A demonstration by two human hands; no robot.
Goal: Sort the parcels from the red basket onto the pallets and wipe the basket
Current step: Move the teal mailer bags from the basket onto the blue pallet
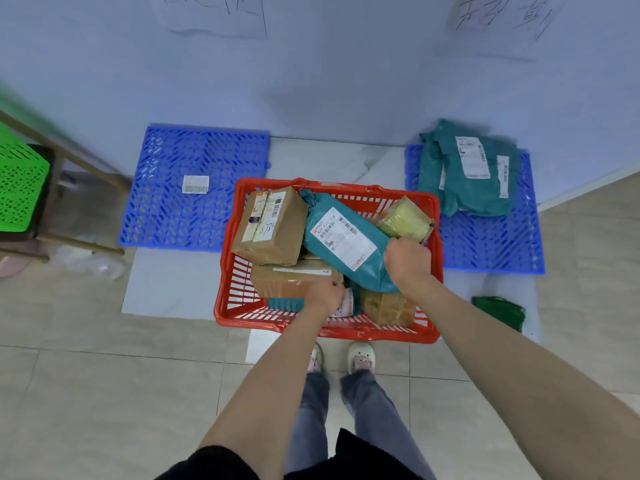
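Big white label (343, 239) on teal bag (346, 247): reads about "841 522 014". Handwritten "832" on brown box (270, 226). Wall papers (211, 12) scribbled, unreadable.

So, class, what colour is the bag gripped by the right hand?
Teal, with a white label: the bag in the right hand, head view.

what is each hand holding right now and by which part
The right hand grips the teal mailer bag by its near end. The left hand reaches among the parcels in the red basket; whether it grips anything cannot be told.
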